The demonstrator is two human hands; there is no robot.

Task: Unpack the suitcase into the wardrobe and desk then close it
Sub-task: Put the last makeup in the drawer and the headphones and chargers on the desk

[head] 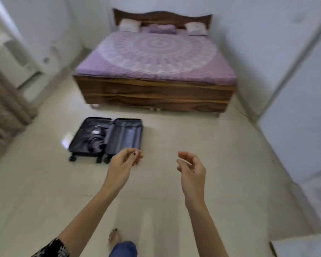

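Pale floor [193, 130] with open suitcase [107, 138]; left hand [123, 162], right hand [190, 166] loosely curled, empty.

Big wood bed [154, 97] by the far wall, w/ a purple sheet [104, 62] & a white round pattern. 2 white pillows [129, 25] at the top, 1 purple pillow [162, 29] btwn them. Brown curtain [6, 101] on the left. Pale floor [202, 141].

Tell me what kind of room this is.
A bedroom, most likely: a wooden bed with a purple spread and pillows, and an open suitcase lying on the tiled floor.
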